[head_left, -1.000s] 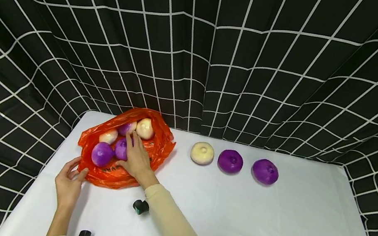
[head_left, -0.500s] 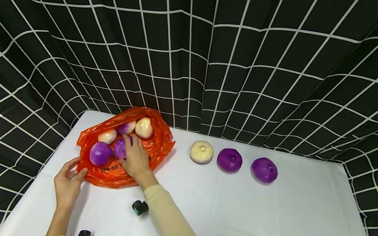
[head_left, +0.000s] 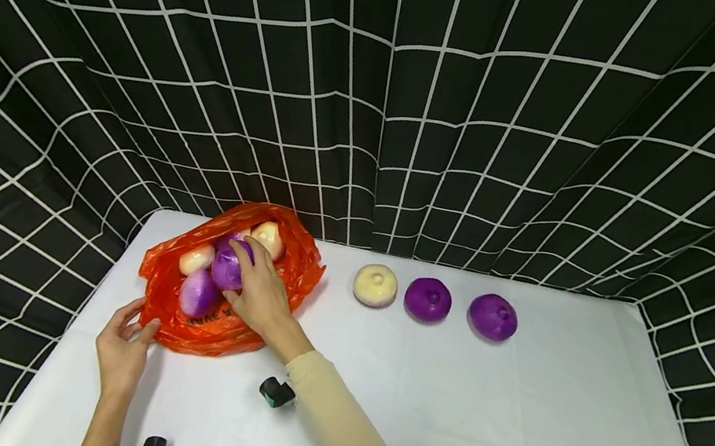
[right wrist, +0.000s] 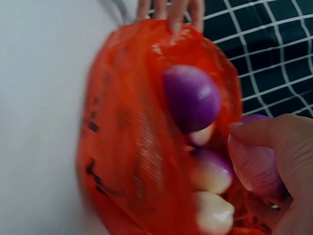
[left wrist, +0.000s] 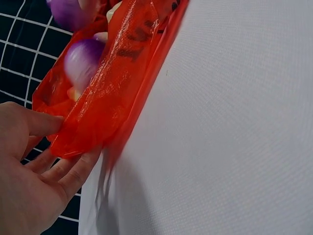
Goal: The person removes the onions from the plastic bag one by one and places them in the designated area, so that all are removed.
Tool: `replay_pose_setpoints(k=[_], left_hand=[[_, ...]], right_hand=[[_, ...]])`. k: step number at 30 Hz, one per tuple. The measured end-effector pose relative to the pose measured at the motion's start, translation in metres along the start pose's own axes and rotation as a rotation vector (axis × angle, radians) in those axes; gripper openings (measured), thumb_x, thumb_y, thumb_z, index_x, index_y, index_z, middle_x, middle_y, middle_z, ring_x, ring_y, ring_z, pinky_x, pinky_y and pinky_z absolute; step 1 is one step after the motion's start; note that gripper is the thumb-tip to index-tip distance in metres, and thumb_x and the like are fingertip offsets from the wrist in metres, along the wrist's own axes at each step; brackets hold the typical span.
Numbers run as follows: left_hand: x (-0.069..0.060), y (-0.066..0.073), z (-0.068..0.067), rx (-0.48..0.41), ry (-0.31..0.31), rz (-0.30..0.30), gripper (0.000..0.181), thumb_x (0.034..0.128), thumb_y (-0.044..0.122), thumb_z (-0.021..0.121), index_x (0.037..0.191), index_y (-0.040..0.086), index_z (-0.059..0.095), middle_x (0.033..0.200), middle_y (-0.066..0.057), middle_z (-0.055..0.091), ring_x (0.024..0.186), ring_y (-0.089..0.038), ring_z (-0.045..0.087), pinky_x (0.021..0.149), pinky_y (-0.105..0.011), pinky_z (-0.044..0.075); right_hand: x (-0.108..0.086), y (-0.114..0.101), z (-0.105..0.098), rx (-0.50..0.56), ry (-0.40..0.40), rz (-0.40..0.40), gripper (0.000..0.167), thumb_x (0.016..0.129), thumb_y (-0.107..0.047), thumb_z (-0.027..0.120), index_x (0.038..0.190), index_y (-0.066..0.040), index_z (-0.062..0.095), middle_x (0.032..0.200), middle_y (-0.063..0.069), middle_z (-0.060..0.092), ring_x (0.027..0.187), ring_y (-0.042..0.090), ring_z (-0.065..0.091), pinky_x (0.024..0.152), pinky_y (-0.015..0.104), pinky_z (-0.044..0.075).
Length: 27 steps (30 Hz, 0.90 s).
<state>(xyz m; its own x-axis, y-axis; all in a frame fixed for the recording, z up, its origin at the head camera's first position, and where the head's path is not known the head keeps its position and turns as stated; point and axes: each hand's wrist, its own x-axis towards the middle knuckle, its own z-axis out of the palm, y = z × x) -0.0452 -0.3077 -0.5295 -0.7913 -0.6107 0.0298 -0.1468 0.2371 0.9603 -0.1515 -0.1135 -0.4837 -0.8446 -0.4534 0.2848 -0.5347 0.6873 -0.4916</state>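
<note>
An orange-red plastic bag [head_left: 304, 269] lies with its mouth spread at the left of the table, several purple and whitish onions inside. My right hand [head_left: 261, 298] grips a purple onion [head_left: 227, 268] just above the others, thumb on one side and fingers over it; the right wrist view shows this onion [right wrist: 257, 164] at the bag's mouth. With thumb and fingers, my left hand [head_left: 122, 355] pinches the bag's near-left rim, plain in the left wrist view. Another purple onion [head_left: 199, 295] sits near that rim, a whitish onion [head_left: 196, 259] behind it. Part of the bag's inside is hidden.
On the white table [head_left: 507, 433], right of the bag, a row holds a whitish onion [head_left: 376, 285], a purple onion [head_left: 428, 299] and another purple onion [head_left: 493, 317]. A black gridded curtain [head_left: 477, 116] surrounds the table's back and sides.
My right hand has taken hold of the purple onion and lifted it slightly. The purple onion near the left rim has rolled over. My left hand still pinches the bag.
</note>
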Motion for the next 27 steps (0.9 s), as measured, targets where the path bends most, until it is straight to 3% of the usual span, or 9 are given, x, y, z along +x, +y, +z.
replay_pose_setpoints(k=[6, 11, 18, 23, 27], left_hand=[[-0.002, 0.001, -0.001, 0.041, 0.001, -0.009, 0.042, 0.0915, -0.003, 0.063, 0.133, 0.001, 0.057, 0.122, 0.001, 0.056, 0.077, 0.006, 0.058, 0.064, -0.007, 0.051], [-0.004, 0.002, 0.000, 0.063, 0.000, -0.015, 0.042, 0.0915, -0.002, 0.063, 0.133, 0.002, 0.057, 0.125, -0.005, 0.056, 0.076, 0.005, 0.057, 0.063, -0.007, 0.050], [-0.005, 0.002, -0.001, 0.044, -0.005, -0.022, 0.043, 0.0909, -0.003, 0.063, 0.133, 0.001, 0.057, 0.121, 0.002, 0.056, 0.075, 0.005, 0.057, 0.062, -0.009, 0.051], [-0.005, 0.002, -0.001, -0.002, -0.002, -0.027, 0.043, 0.0895, -0.006, 0.063, 0.132, -0.001, 0.057, 0.116, 0.007, 0.056, 0.074, 0.004, 0.058, 0.060, -0.008, 0.051], [-0.005, 0.003, -0.001, 0.001, -0.004, -0.034, 0.043, 0.0899, -0.006, 0.063, 0.132, -0.001, 0.057, 0.116, 0.008, 0.055, 0.074, 0.004, 0.059, 0.061, -0.008, 0.051]], right_hand=[[-0.006, 0.003, -0.020, 0.085, 0.102, -0.018, 0.084, 0.074, -0.016, 0.086, 0.145, -0.012, 0.041, 0.149, 0.011, 0.035, 0.138, 0.022, 0.037, 0.108, 0.030, 0.040], [-0.011, 0.005, -0.034, 0.142, 0.173, -0.016, 0.084, 0.072, -0.011, 0.086, 0.143, -0.009, 0.042, 0.149, 0.013, 0.036, 0.138, 0.025, 0.037, 0.109, 0.033, 0.040], [-0.016, 0.012, -0.050, 0.236, 0.224, 0.027, 0.084, 0.071, -0.011, 0.087, 0.143, -0.008, 0.043, 0.147, 0.014, 0.039, 0.137, 0.026, 0.039, 0.109, 0.037, 0.041], [-0.022, 0.022, -0.061, 0.263, 0.258, 0.025, 0.083, 0.072, -0.022, 0.089, 0.141, -0.008, 0.046, 0.145, 0.013, 0.041, 0.134, 0.026, 0.041, 0.107, 0.040, 0.043], [-0.028, 0.032, -0.069, 0.261, 0.294, 0.018, 0.081, 0.071, -0.019, 0.089, 0.140, -0.007, 0.047, 0.145, 0.014, 0.041, 0.132, 0.028, 0.044, 0.105, 0.042, 0.044]])
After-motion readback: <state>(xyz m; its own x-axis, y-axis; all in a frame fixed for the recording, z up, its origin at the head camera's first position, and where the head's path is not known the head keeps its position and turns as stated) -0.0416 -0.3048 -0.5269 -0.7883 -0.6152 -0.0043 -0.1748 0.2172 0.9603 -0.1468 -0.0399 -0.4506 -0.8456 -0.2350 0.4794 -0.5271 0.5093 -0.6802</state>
